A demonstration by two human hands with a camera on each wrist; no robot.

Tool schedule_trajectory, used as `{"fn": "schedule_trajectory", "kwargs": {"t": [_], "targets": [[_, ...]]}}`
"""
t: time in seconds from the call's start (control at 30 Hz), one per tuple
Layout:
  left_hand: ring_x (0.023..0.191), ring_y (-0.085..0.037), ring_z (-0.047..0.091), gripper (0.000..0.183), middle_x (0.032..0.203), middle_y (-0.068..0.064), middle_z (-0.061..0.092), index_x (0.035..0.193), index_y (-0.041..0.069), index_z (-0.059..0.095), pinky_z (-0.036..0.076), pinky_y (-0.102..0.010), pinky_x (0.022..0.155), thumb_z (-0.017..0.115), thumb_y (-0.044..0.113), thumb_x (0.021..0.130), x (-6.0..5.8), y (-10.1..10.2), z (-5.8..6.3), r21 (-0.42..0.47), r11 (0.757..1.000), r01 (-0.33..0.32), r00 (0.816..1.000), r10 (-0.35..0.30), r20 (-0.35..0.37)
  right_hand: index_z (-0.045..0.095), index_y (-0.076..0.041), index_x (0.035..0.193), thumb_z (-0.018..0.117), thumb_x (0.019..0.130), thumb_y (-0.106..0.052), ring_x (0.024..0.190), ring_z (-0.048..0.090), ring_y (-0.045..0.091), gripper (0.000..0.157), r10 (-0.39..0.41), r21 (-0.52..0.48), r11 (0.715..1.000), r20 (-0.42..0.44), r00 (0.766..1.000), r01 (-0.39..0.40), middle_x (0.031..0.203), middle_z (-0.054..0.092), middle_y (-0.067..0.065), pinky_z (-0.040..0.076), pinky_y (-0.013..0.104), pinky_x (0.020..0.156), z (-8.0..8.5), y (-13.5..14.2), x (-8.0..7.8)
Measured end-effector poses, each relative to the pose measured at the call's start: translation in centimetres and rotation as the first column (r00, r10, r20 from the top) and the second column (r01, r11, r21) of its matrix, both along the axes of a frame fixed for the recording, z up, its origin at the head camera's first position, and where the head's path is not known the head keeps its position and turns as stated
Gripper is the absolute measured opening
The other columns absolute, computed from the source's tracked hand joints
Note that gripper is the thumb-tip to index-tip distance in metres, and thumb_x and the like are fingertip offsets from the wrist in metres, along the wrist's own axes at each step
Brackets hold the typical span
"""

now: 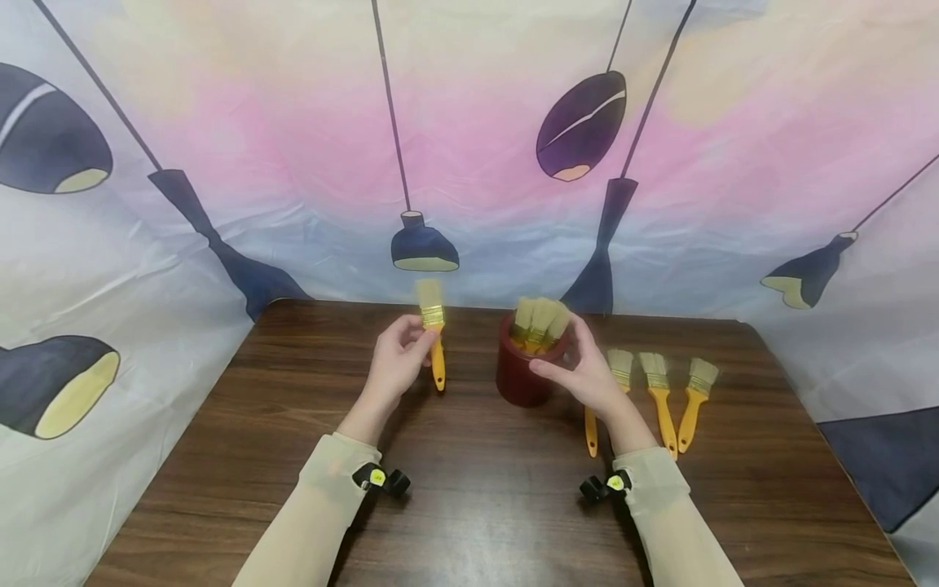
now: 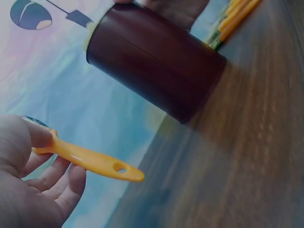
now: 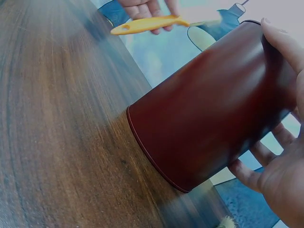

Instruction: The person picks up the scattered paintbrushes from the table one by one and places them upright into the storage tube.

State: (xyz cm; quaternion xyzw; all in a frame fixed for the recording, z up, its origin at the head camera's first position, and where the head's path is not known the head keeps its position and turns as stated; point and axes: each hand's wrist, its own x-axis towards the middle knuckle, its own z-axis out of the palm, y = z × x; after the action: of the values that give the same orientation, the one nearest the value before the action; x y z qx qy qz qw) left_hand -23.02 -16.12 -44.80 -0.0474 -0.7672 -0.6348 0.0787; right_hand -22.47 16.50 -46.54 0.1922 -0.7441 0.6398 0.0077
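Note:
My left hand [image 1: 396,359] pinches a paintbrush [image 1: 438,359] between thumb and fingers, above the table. The brush stands nearly upright, pale bristles at the top, its yellow handle [image 2: 95,160] pointing down. A dark red cylindrical cup [image 1: 519,379] stands upright to its right, with several paintbrushes [image 1: 539,319] inside, bristles up. Around the cup's right side my right hand [image 1: 592,377] holds on, thumb near the rim at the front. In the right wrist view the fingers [image 3: 266,156] wrap behind the cup's wall; some fingertips are hidden.
On the wooden table [image 1: 469,489] right of the cup lie three more yellow-handled paintbrushes [image 1: 663,416], one partly hidden behind my right wrist. A cloth backdrop [image 1: 330,163] printed with lamps hangs along the table's back edge and both sides.

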Motion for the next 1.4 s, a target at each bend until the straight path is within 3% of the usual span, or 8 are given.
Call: {"fn": "schedule_trajectory", "kwargs": {"t": [0.3,0.47,0.63,0.77,0.87,1.0,1.2,1.4], "targets": [[0.087,-0.020,0.069,0.025,0.112,-0.021,0.073,0.125,-0.004,0.071,0.064,-0.036,0.072,0.074,0.011,0.106,-0.3,1.5,3.2,0.044,0.999,-0.020,0.987,0.027,-0.161,0.034,-0.018,0.171,0.085,0.094,-0.006,0.117,0.061,0.029,0.093,-0.024,0.070,0.997,-0.013,1.000,0.025,0.150,0.056,0.015,0.054,0.042,0.103,0.0,0.3,0.1],[0.093,-0.019,0.071,0.029,0.117,-0.020,0.073,0.133,-0.003,0.067,0.065,-0.048,0.077,0.072,0.007,0.105,-0.8,2.9,5.9,0.073,0.996,0.042,0.966,-0.022,-0.259,0.035,-0.021,0.171,0.085,0.095,-0.010,0.123,0.059,0.028,0.092,-0.023,0.097,0.995,-0.004,1.000,0.023,0.154,0.056,0.014,0.049,0.055,0.111,0.0,0.3,0.0],[0.097,-0.018,0.071,0.031,0.120,-0.022,0.071,0.134,-0.005,0.063,0.064,-0.037,0.077,0.070,-0.002,0.104,-1.0,4.9,8.6,0.137,0.984,0.112,0.949,-0.065,-0.309,0.036,-0.021,0.169,0.084,0.096,-0.008,0.128,0.059,0.030,0.088,-0.011,0.078,0.997,-0.010,1.000,0.011,0.151,0.056,0.015,0.047,0.059,0.114,0.0,0.1,0.1],[0.102,-0.028,0.072,0.030,0.123,-0.027,0.071,0.131,-0.007,0.061,0.064,-0.038,0.082,0.069,-0.006,0.102,-1.0,6.9,9.7,0.156,0.976,0.151,0.947,-0.098,-0.306,0.034,-0.020,0.169,0.083,0.097,-0.010,0.139,0.054,0.033,0.087,-0.011,0.081,0.997,-0.009,1.000,0.011,0.156,0.052,0.015,0.044,0.061,0.118,0.0,0.1,0.1],[0.105,-0.035,0.073,0.028,0.122,-0.027,0.072,0.129,-0.008,0.062,0.064,-0.041,0.088,0.071,-0.004,0.102,-1.3,8.1,9.5,0.087,0.980,0.176,0.941,-0.141,-0.309,0.034,-0.019,0.169,0.082,0.099,-0.011,0.147,0.050,0.035,0.086,-0.006,0.080,0.997,-0.001,1.000,0.006,0.160,0.050,0.015,0.041,0.062,0.121,0.1,0.1,0.1],[0.102,-0.032,0.074,0.025,0.117,-0.019,0.076,0.126,-0.004,0.070,0.063,-0.039,0.090,0.074,0.008,0.104,-1.7,9.0,8.3,-0.108,0.980,0.168,0.934,-0.193,-0.301,0.033,-0.020,0.170,0.080,0.101,-0.013,0.151,0.048,0.038,0.084,0.004,0.080,0.997,0.005,1.000,-0.005,0.165,0.048,0.016,0.038,0.062,0.123,0.1,0.2,0.2],[0.106,-0.026,0.071,0.023,0.117,-0.012,0.075,0.119,0.003,0.079,0.060,-0.045,0.096,0.077,0.020,0.104,-1.8,8.9,5.8,-0.337,0.932,0.135,0.927,-0.239,-0.290,0.032,-0.020,0.171,0.079,0.102,-0.011,0.149,0.050,0.038,0.084,0.029,0.068,0.997,-0.001,1.000,-0.029,0.166,0.046,0.015,0.040,0.063,0.121,0.1,0.2,0.1],[0.113,-0.030,0.064,0.024,0.120,-0.013,0.067,0.113,0.005,0.080,0.053,-0.049,0.102,0.084,0.020,0.095,-1.6,8.4,4.1,-0.435,0.895,0.099,0.934,-0.234,-0.270,0.033,-0.020,0.171,0.079,0.102,-0.009,0.144,0.053,0.036,0.084,0.036,0.058,0.998,-0.004,0.999,-0.036,0.164,0.048,0.013,0.042,0.062,0.120,0.1,0.3,0.0]]}}
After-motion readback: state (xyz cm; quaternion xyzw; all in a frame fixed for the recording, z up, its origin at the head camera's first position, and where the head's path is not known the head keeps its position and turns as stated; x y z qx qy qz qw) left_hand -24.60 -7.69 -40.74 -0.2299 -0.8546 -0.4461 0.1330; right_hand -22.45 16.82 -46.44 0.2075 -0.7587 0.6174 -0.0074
